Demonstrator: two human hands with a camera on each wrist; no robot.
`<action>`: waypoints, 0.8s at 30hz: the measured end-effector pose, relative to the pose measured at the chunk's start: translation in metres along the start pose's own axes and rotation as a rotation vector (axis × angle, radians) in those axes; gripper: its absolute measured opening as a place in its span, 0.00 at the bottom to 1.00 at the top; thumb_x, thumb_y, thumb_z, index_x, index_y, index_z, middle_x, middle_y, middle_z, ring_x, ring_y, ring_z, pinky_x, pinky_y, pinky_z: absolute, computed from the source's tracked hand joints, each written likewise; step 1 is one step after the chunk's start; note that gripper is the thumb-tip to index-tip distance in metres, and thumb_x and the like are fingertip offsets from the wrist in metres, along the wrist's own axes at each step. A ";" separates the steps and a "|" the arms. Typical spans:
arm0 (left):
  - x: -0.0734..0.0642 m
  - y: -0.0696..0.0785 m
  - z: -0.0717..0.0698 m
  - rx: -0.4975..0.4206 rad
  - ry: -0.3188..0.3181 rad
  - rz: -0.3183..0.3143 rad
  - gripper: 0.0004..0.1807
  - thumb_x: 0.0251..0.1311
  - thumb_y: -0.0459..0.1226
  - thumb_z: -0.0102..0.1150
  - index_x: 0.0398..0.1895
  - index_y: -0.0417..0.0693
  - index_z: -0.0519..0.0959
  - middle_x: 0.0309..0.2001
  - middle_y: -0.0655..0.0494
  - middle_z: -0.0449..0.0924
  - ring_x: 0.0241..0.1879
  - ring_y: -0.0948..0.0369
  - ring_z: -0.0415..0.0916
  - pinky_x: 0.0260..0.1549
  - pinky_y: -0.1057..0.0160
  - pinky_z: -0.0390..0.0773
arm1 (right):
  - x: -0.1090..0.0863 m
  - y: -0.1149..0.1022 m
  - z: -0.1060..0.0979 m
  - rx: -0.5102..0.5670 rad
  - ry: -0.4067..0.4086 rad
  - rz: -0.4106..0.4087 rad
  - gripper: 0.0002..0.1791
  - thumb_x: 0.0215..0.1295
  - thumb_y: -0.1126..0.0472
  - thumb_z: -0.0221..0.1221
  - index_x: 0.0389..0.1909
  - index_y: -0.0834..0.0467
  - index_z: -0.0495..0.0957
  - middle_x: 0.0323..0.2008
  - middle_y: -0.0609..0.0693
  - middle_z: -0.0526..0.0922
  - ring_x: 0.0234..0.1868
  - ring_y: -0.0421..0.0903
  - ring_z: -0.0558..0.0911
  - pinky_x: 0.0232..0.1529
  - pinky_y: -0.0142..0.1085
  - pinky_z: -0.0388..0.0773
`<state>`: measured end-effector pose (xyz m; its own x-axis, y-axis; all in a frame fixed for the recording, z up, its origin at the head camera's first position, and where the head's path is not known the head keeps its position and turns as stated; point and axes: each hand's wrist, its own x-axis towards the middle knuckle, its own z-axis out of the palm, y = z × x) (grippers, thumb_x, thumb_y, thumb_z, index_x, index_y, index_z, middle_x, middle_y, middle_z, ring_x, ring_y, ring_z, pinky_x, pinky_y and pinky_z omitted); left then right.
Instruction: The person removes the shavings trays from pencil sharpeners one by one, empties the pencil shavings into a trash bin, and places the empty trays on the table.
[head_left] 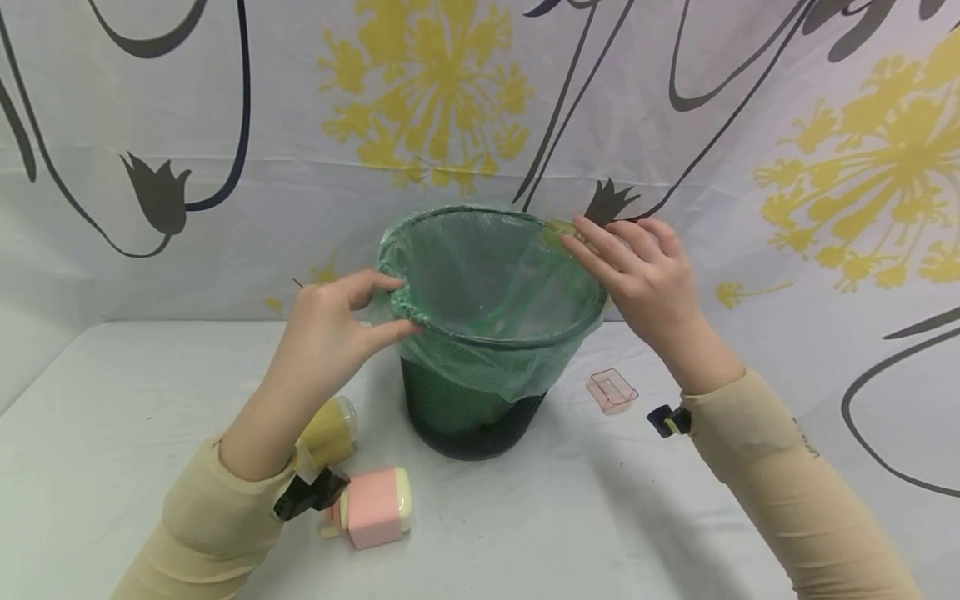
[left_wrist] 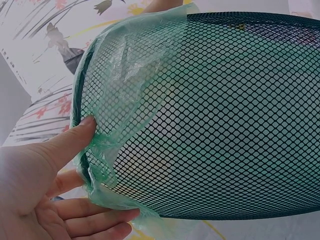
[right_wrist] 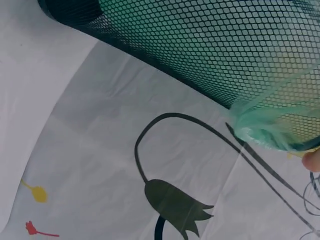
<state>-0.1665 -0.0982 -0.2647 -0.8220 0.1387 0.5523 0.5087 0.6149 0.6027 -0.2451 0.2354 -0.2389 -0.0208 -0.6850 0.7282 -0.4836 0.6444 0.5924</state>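
A black mesh wastebasket (head_left: 468, 421) stands upright on the white table, with a thin green bin liner (head_left: 517, 371) inside it, folded over the rim. At the left of the rim my left hand (head_left: 322, 325) pinches the liner's gathered edge between thumb and fingers. In the left wrist view the thumb (left_wrist: 75, 142) presses the liner from outside the mesh. My right hand (head_left: 637, 267) reaches to the far right of the rim, its fingers fairly straight and the tips touching the liner there. Only one fingertip (right_wrist: 312, 161) of it shows in the right wrist view.
Left of the basket, partly behind the left forearm, are a yellow container (head_left: 333, 433) and a pink-and-cream box with a side handle (head_left: 375, 508), resembling a crank pencil sharpener. A small transparent pink tray (head_left: 612, 393) lies at right. Patterned cloth (head_left: 262, 192) hangs close behind the basket.
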 end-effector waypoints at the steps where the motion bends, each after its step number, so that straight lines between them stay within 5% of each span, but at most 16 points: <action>1: 0.000 0.000 0.000 -0.002 0.000 -0.001 0.23 0.45 0.38 0.76 0.47 0.43 0.82 0.44 0.48 0.83 0.44 0.46 0.80 0.43 0.47 0.77 | -0.001 0.000 0.000 -0.001 -0.001 0.000 0.25 0.63 0.78 0.55 0.55 0.50 0.80 0.56 0.46 0.79 0.44 0.53 0.79 0.46 0.51 0.72; 24: -0.001 0.003 0.000 0.002 -0.009 -0.019 0.23 0.46 0.39 0.75 0.48 0.44 0.82 0.45 0.48 0.83 0.44 0.46 0.80 0.44 0.47 0.76 | -0.004 0.001 0.001 -0.003 0.008 0.010 0.25 0.64 0.78 0.54 0.55 0.50 0.80 0.57 0.46 0.78 0.44 0.53 0.79 0.47 0.51 0.71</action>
<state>-0.1642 -0.0970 -0.2634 -0.8341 0.1340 0.5351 0.4922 0.6188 0.6122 -0.2466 0.2385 -0.2421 -0.0188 -0.6756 0.7370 -0.4811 0.6523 0.5857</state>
